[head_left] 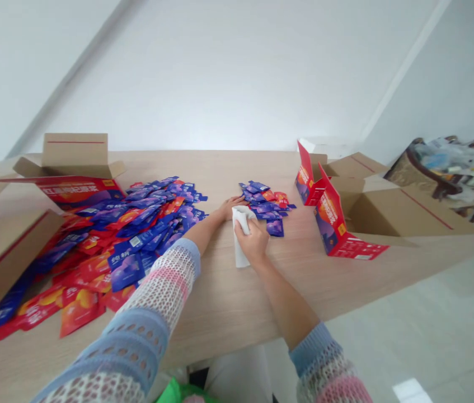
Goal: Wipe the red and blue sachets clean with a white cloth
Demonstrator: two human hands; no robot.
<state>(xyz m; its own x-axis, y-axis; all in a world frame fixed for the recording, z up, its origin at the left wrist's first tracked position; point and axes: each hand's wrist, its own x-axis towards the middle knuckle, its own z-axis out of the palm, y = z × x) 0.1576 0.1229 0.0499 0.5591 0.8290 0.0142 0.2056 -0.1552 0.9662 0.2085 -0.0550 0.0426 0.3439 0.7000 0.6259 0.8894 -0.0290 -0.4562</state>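
Note:
My right hand is closed around a folded white cloth or paper wipe, part of which hangs down to the wooden table. Just beyond it, my left hand lies low on the table with its fingers stretched toward a small pile of blue and red sachets. The white wipe hides part of that hand. Left of my forearm spreads a much larger heap of blue and red sachets.
Two open red-printed cartons stand on the right side, flaps out. An open carton and a brown box flap border the big heap on the left. Farther right, a chair is loaded with plastic bags. A white wall rises behind.

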